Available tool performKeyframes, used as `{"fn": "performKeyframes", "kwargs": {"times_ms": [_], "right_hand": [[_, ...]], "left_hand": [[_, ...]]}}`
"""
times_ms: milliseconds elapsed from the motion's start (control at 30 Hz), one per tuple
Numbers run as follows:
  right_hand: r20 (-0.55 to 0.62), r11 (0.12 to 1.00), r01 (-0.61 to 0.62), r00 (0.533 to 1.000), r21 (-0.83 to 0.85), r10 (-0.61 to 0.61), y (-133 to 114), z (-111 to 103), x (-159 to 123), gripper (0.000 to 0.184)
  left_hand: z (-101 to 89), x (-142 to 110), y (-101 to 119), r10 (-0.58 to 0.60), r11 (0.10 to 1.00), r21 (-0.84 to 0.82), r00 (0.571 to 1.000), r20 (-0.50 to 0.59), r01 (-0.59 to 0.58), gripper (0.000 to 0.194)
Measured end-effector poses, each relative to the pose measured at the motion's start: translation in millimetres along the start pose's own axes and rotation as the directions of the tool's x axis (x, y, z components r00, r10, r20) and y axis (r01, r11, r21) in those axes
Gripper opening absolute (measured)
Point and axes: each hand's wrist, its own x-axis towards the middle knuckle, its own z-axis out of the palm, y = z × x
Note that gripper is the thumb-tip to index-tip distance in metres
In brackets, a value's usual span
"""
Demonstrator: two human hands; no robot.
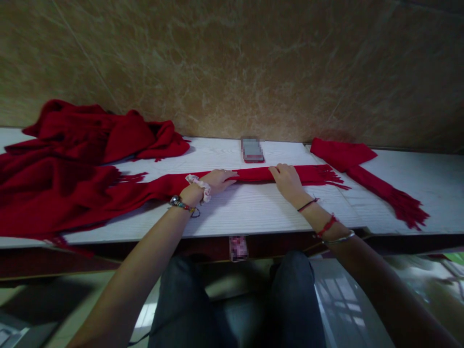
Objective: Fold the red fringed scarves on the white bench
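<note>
A red fringed scarf (253, 175), folded into a long narrow strip, lies lengthwise across the white wood-grain table. My left hand (216, 181) rests on the strip with its fingers stretched toward the right, thumb a little apart. Farther right, my right hand (287, 181) lies over the same strip near its fringed end, fingers reaching toward the far edge; their undersides are hidden. Leftward the strip runs into a loose, rumpled spread of red cloth (65, 193). Another red scarf (366, 169), narrow and bent at an angle, lies at the right with its fringe toward me.
A phone (253, 150) lies behind the strip, close to the brown marbled wall (232, 67). More crumpled red cloth (101, 130) is heaped at the back left. The front edge of the white table (253, 212) runs just above my knees.
</note>
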Motion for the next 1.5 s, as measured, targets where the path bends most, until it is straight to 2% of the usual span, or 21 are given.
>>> {"fn": "performKeyframes", "kwargs": {"times_ms": [233, 400, 500, 567, 633, 733, 900, 967, 1067, 1133, 1267, 1367, 1500], "right_hand": [[0.025, 0.982, 0.183, 0.983, -0.05, -0.181, 24.7, 1.4, -19.8, 0.024], [0.008, 0.954, 0.301, 0.954, 0.0, -0.301, 45.4, 4.7, -30.1, 0.032], [-0.056, 0.979, 0.204, 0.977, -0.009, -0.204, 55.4, 12.5, -34.1, 0.037], [-0.1, 0.996, 0.082, 0.991, -0.03, -0.085, 59.4, 17.9, -36.3, 0.037], [-0.113, 0.999, 0.021, 0.993, -0.033, -0.024, 61.6, 21.6, -38.1, 0.036], [-0.121, 1.0, 0.031, 0.992, 0.0, -0.031, 64.9, 22.5, -39.2, 0.033], [-0.132, 0.99, 0.107, 0.987, 0.089, -0.095, 74.2, 17.5, -39.2, 0.028], [-0.117, 0.978, 0.116, 0.988, 0.172, -0.097, 76.5, 16.4, -39.4, 0.026], [-0.096, 0.938, 0.061, 0.995, 0.341, -0.03, 77.9, 16.9, -39.4, 0.022], [-0.094, 0.897, 0.023, 0.995, 0.441, 0.021, 79.1, 17.8, -39.8, 0.02], [-0.111, 0.848, 0.007, 0.992, 0.53, 0.061, 84.9, 19.2, -44.6, 0.014], [-0.119, 0.867, 0.015, 0.992, 0.498, 0.051, 91.3, 20.2, -53.8, 0.012], [-0.109, 0.911, 0.066, 0.994, 0.408, -0.023, 99.5, 20.6, -67.5, 0.018]], "left_hand": [[3.9, 1.9, -3.5, 0.032, 0.997, 0.064, 0.999, 0.027, -0.034, 0.038], [4.0, 1.4, -6.3, 0.047, 0.996, 0.074, 0.996, 0.077, -0.053, 0.048], [1.8, 0.5, -4.5, 0.027, 0.997, 0.069, 0.996, 0.083, -0.033, 0.054], [-0.1, 0.1, -2.3, 0.014, 0.998, 0.06, 0.997, 0.079, -0.019, 0.052], [-1.4, 0.3, -1.1, 0.002, 0.999, 0.051, 0.998, 0.065, -0.005, 0.048], [-1.6, 1.1, -3.7, 0.0, 0.998, 0.058, 1.0, 0.027, -0.001, 0.042], [1.5, -0.2, -7.2, 0.017, 0.989, 0.146, 1.0, 0.02, -0.02, 0.043], [3.4, 0.4, 1.5, 0.051, 0.978, 0.201, 0.999, -0.011, -0.048, 0.043], [7.2, 10.4, 28.0, 0.18, 0.95, 0.273, 0.979, -0.091, -0.15, 0.041], [10.5, 24.8, 49.4, 0.255, 0.931, 0.295, 0.961, -0.106, -0.214, 0.038], [17.0, 62.5, 81.3, 0.307, 0.925, 0.265, 0.945, -0.109, -0.27, 0.039], [19.8, 81.9, 88.4, 0.286, 0.94, 0.229, 0.951, -0.12, -0.254, 0.028], [20.6, 85.9, 81.2, 0.277, 0.95, 0.188, 0.952, -0.131, -0.25, 0.028]]}}
